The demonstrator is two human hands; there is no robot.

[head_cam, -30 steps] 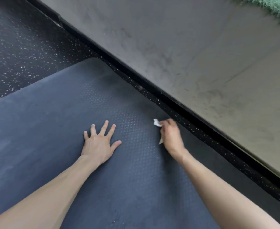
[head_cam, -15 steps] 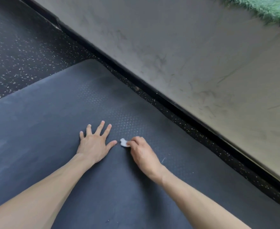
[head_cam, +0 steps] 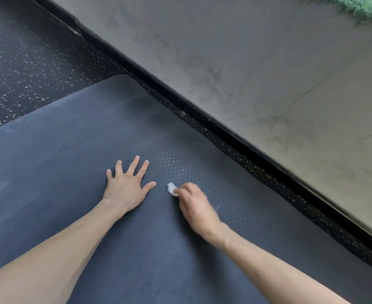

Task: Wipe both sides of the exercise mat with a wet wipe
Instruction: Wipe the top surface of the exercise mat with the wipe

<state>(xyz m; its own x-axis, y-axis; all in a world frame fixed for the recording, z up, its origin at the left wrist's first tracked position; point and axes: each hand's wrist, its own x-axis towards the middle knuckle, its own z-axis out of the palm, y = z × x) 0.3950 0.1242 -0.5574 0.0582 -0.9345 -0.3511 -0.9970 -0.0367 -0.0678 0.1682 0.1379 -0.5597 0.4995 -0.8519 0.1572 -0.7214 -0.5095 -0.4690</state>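
Right hand [head_cam: 195, 206] pinches balled wet wipe [head_cam: 172, 189] on exercise mat [head_cam: 49, 154] on the floor; left hand [head_cam: 125, 186] spread flat, pinning it. Tiny wad risks missed strips, drying out.

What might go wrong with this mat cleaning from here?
The wet wipe is bunched into a small wad in the right hand, so each stroke covers little and strips of the exercise mat may get missed. The left hand lies flat on the mat, and the spot beneath it could be skipped. The mat's underside is not yet wiped.
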